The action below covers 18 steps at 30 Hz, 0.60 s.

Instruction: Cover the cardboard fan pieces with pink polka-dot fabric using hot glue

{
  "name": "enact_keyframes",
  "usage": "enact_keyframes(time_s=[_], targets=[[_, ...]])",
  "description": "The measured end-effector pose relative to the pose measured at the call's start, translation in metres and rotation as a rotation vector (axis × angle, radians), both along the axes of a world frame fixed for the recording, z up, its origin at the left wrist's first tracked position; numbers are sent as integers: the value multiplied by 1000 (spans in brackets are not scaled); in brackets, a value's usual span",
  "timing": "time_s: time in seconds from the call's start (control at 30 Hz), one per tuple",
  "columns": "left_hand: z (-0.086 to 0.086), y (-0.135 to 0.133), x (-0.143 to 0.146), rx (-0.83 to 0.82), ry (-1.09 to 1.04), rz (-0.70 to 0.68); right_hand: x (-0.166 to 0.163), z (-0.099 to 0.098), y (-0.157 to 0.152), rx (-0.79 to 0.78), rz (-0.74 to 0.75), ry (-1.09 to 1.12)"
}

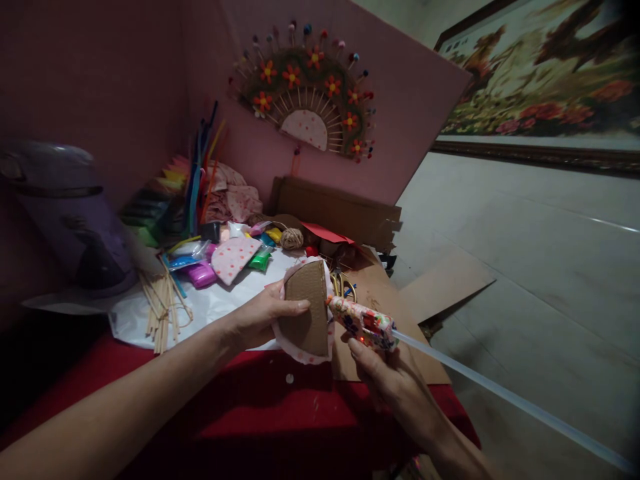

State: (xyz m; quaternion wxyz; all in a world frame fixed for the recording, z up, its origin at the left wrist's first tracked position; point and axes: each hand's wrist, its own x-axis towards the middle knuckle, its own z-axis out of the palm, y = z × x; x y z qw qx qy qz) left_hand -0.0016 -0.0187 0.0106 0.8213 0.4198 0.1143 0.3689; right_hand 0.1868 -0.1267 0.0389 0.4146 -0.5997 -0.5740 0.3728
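Note:
Between the thumb and fingers of my left hand (265, 308) is a half-round cardboard piece (305, 320), with pink dotted fabric showing along its edges. My right hand (387, 370) grips a flower-patterned hot glue gun (365, 321). Its nozzle points left, at the straight edge of the cardboard piece; whether the tip touches cannot be made out. A long clear glue stick (505, 393) sticks out from the back of the gun. Behind the piece lie scissors with gold handles (343, 285), partly covered.
A pink dotted half-round (235, 259) lies among several bright clay packets (201, 273). Wooden sticks (163, 303), a twine ball (291, 238) and a purple canister (75, 220) stand around the red-covered table (225, 400). A decorated fan (305, 100) hangs on the pink board behind.

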Motion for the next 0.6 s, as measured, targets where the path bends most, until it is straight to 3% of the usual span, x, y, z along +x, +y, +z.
enact_keyframes(time_s=[0.43,0.6], targets=[[-3,1,0,-26,5,-30,2,-2,2,-10,34,-58],[-2,1,1,-48,13,-1,5,-8,2,113,25,-213]])
